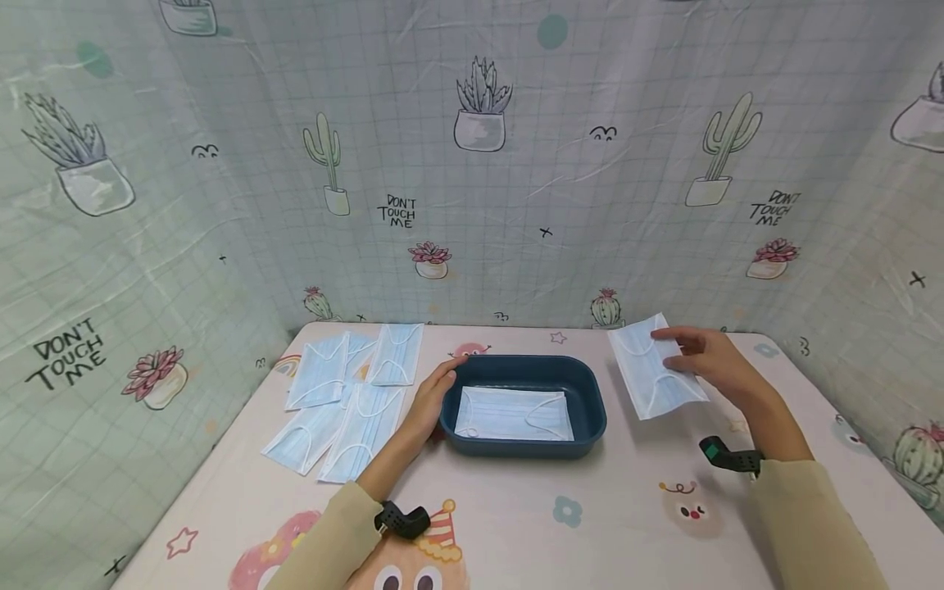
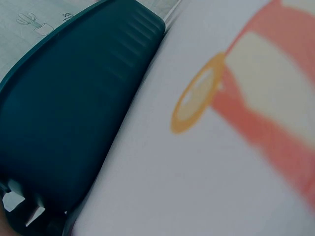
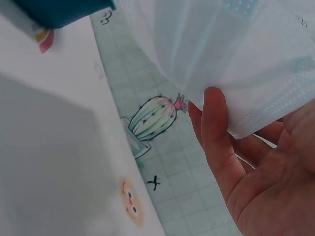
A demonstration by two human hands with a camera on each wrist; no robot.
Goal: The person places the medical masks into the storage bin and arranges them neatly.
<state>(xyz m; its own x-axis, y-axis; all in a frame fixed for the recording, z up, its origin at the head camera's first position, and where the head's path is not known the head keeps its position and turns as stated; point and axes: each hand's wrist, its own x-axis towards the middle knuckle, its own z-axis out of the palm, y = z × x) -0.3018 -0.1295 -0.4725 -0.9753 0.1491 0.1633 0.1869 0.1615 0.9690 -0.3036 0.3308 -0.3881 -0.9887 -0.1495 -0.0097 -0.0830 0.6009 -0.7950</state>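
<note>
Tub (image 1: 524,448) (oblong, dark-blue plastic) had a pale-blue rectangular papery mask (image 1: 509,412) inside; left hand (image 1: 428,401) sat loosely on its left side, right hand (image 1: 714,360) pinched another mask (image 1: 640,369) to its right.

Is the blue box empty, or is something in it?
Not empty: in the head view, at least one face mask lies inside the blue box.

The raised mask (image 1: 649,381), the mask in the bin (image 1: 509,414) and the loose masks (image 1: 313,373) are pale blue with white ear loops. The bin (image 1: 516,448) is dark teal-blue. The counter (image 1: 516,524) is pinkish white, printed with cartoon faces, outlined stars and grey-blue flowers. The backdrop (image 1: 546,192) is pale grey-green, gridded, with cacti, pink succulents and black lettering. Both sleeves (image 1: 819,516) are beige.
</note>
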